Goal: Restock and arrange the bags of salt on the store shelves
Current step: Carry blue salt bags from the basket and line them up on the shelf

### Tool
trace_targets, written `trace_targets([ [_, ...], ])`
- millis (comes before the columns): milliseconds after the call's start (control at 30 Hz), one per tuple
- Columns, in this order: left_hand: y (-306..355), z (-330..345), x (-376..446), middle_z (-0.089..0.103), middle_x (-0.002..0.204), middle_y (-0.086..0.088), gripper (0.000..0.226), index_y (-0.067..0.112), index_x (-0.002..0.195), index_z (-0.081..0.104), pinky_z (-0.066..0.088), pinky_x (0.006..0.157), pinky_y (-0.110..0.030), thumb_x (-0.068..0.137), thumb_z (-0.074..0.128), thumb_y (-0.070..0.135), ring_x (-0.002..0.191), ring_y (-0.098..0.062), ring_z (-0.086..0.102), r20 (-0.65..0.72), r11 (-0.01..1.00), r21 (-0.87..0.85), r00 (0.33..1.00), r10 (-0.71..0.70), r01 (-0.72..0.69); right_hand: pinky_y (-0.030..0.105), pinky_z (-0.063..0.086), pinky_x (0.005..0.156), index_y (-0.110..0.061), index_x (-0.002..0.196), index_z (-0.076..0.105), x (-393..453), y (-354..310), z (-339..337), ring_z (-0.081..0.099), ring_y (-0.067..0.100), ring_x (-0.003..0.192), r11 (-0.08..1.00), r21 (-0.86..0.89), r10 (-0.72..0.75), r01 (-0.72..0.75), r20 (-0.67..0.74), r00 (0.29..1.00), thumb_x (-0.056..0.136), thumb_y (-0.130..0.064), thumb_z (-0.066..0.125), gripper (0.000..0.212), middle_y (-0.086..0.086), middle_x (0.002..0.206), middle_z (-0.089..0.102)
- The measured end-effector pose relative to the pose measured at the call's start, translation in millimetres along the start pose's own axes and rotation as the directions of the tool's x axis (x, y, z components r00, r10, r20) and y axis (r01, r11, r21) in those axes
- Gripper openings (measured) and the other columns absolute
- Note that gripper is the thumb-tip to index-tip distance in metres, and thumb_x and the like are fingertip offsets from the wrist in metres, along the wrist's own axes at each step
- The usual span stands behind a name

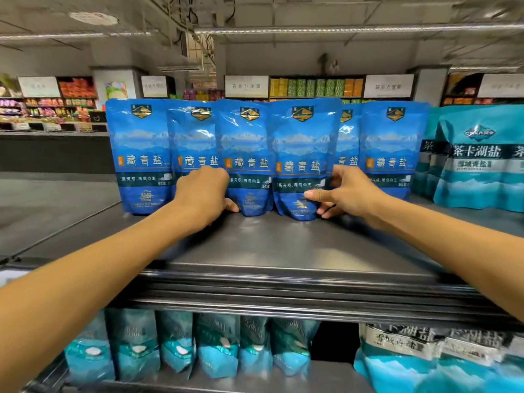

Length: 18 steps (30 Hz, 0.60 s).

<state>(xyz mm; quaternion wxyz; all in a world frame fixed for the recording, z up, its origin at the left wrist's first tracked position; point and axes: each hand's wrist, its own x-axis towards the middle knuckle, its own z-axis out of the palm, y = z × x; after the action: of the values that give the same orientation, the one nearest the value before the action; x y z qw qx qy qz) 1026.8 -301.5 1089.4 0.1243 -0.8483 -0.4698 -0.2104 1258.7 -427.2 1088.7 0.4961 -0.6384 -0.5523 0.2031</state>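
The blue salt bags (304,154) standing in a row on the top shelf each carry the large white characters 藏青盐 across the middle, with a small orange tag just left of them whose print is too small to read; a dark band below carries a line of smaller white characters, blurred and not surely legible; the gold emblem near each bag's top holds tiny unreadable characters; the teal salt bags (479,165) at the right read 茶卡湖盐 on a dark band, with a logo above that cannot be made out; the white signs (246,86) on the far wall shelving read roughly 袋装方便面, though blurred.
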Motion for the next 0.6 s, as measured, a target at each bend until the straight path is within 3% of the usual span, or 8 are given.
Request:
trace_targets([
  [100, 4, -1, 0, 0.046, 0.066, 0.001, 0.054, 0.014, 0.074, 0.048, 0.036, 0.063, -0.037, 0.079, 0.077, 0.058, 0.078, -0.032, 0.057, -0.027, 0.989, 0.149, 1.0, 0.004, 0.0, 0.047, 0.064, 0.071, -0.002, 0.118, 0.063, 3, -4, 5, 0.07, 0.03, 0.066, 0.998, -0.065, 0.007, -0.009, -0.032, 0.999, 0.081, -0.014, 0.083, 0.045, 0.023, 0.098, 0.072],
  [200, 6, -3, 0, 0.061, 0.089, -0.006, 0.047, 0.017, 0.087, 0.052, 0.038, 0.066, -0.039, 0.083, 0.074, 0.058, 0.094, -0.036, 0.065, -0.032, 0.981, 0.195, 0.999, 0.022, -0.015, 0.041, 0.065, 0.064, 0.001, 0.094, 0.059, 4, -4, 5, 0.076, 0.028, 0.067, 0.983, -0.182, 0.017, -0.037, -0.111, 0.994, 0.074, -0.026, 0.089, 0.046, 0.019, 0.077, 0.067],
  [300, 2, -6, -3, 0.063, 0.077, 0.0, 0.048, 0.013, 0.073, 0.053, 0.049, 0.067, -0.039, 0.085, 0.075, 0.055, 0.079, -0.03, 0.065, 0.024, 0.995, 0.096, 1.0, 0.011, -0.013, 0.026, 0.059, 0.05, -0.006, 0.077, 0.056, 2, -4, 3, 0.074, 0.017, 0.056, 0.952, -0.3, 0.011, -0.058, -0.157, 0.988, 0.071, -0.04, 0.089, 0.049, 0.017, 0.069, 0.074],
  [433, -9, -9, -11, 0.064, 0.044, 0.01, 0.046, 0.016, 0.056, 0.067, 0.058, 0.065, -0.034, 0.084, 0.075, 0.051, 0.056, -0.012, 0.067, 0.054, 0.994, -0.105, 0.998, 0.036, -0.03, 0.03, 0.06, 0.067, 0.001, 0.066, 0.067, -2, -5, 1, 0.072, 0.016, 0.055, 0.841, -0.541, -0.08, -0.02, -0.161, 0.984, 0.077, -0.058, 0.079, 0.061, 0.009, 0.056, 0.071],
  [533, -15, -7, -19, 0.066, 0.046, 0.007, 0.049, 0.014, 0.059, 0.069, 0.059, 0.071, -0.036, 0.09, 0.068, 0.052, 0.049, -0.005, 0.063, 0.012, 0.979, -0.198, 0.999, 0.046, -0.042, 0.031, 0.053, 0.06, 0.002, 0.073, 0.062, -6, -6, 3, 0.068, 0.021, 0.061, 0.819, -0.573, -0.083, -0.034, -0.176, 0.981, 0.078, -0.062, 0.076, 0.065, 0.011, 0.059, 0.069],
  [600, -17, -8, -26, 0.066, 0.047, 0.005, 0.05, 0.013, 0.06, 0.068, 0.053, 0.06, -0.027, 0.095, 0.063, 0.048, 0.037, -0.002, 0.057, 0.015, 0.961, -0.273, 0.999, 0.047, -0.041, 0.031, 0.044, 0.054, -0.01, 0.07, 0.047, -11, -8, 4, 0.056, 0.021, 0.056, 0.825, -0.563, -0.056, -0.054, -0.176, 0.983, 0.078, -0.061, 0.077, 0.06, 0.008, 0.058, 0.059],
])
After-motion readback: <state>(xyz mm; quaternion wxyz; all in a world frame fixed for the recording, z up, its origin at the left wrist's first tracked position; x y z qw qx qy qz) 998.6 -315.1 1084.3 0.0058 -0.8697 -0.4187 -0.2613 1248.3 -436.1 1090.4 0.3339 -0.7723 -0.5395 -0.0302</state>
